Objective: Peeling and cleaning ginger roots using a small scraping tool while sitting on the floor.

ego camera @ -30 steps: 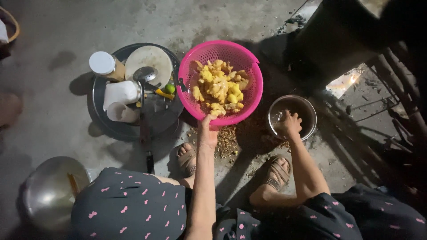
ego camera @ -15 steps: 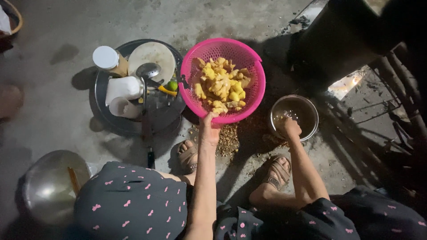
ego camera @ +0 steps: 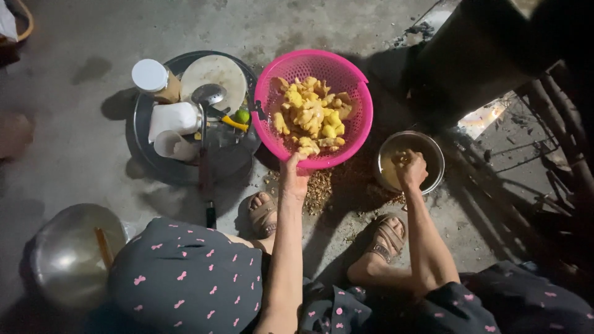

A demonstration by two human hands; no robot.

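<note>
Left hand point(ego camera: 296, 176) on pink basket point(ego camera: 356, 93) rim; right hand point(ego camera: 411, 168), seemingly closed, over steel bowl point(ego camera: 433, 148)

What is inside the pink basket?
The pink basket holds a heap of peeled yellow ginger pieces. The left hand grips its near rim. The pile covers the basket's bottom, so anything beneath stays hidden.

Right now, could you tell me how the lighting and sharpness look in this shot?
Head view: lit hard from above, so the pink colander and ginger pieces show bright and sharp; the right side falls into deep shadow; the steel bowl under the right hand is dim; the left hand casts a shadow.
</note>
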